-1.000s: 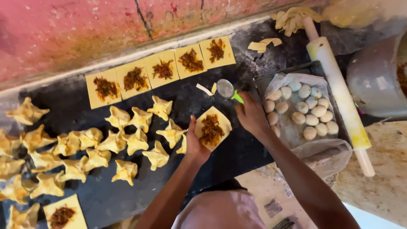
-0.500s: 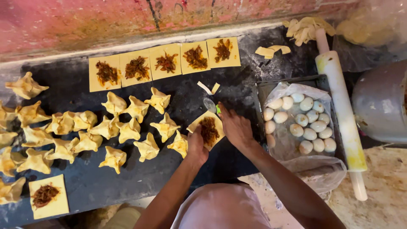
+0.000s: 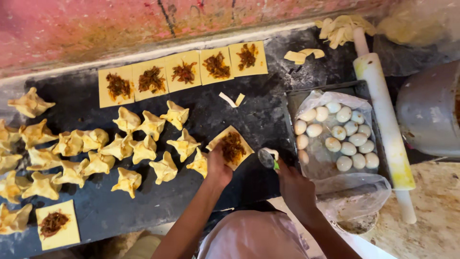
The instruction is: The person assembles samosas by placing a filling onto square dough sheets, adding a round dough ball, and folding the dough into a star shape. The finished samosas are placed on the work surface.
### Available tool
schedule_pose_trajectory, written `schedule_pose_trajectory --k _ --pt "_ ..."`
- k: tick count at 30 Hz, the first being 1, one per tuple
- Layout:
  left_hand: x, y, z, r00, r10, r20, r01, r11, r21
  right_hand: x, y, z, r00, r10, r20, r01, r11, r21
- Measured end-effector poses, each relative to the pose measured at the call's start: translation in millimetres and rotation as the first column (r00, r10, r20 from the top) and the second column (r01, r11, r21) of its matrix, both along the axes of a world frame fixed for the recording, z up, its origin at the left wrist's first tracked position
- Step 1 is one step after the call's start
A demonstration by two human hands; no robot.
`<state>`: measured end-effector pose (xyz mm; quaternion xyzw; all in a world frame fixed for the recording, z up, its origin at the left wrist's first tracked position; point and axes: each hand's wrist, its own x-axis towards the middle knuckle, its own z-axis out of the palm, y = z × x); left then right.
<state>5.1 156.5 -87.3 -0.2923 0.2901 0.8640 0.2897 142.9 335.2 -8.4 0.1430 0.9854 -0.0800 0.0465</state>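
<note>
My left hand (image 3: 218, 168) rests its fingertips on the near edge of a yellow dough square (image 3: 231, 147) topped with dark brown filling, lying on the black work surface (image 3: 143, 211). My right hand (image 3: 294, 187) grips a small round cutter wheel (image 3: 266, 158) with a green handle, just right of that square. Several folded dumplings (image 3: 143, 148) lie to the left of my left hand. A row of filled flat squares (image 3: 184, 72) runs along the far edge.
A metal tray (image 3: 292, 100) lined with plastic holds several peeled eggs (image 3: 335, 134) on the right. A white rolling pin (image 3: 385, 124) lies beside it, a metal pot (image 3: 431, 110) further right. Dough scraps (image 3: 338, 29) sit at the back. One more filled square (image 3: 55, 224) lies at front left.
My right hand has drawn back toward me from beside the tray, bringing the cutter down to the right of the square. The left hand stays on the square.
</note>
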Motion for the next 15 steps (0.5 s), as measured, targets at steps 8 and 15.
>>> schedule_pose_trajectory --k 8,15 --pt "17 -32 93 0.979 0.074 -0.192 0.014 0.907 0.421 -25 -21 65 0.796 0.091 -0.598 -0.26 0.944 -0.201" --pt "20 -17 111 0.955 0.117 -0.274 0.176 0.52 0.836 -70 -54 89 0.714 0.32 -0.622 -0.514 0.843 -0.156"
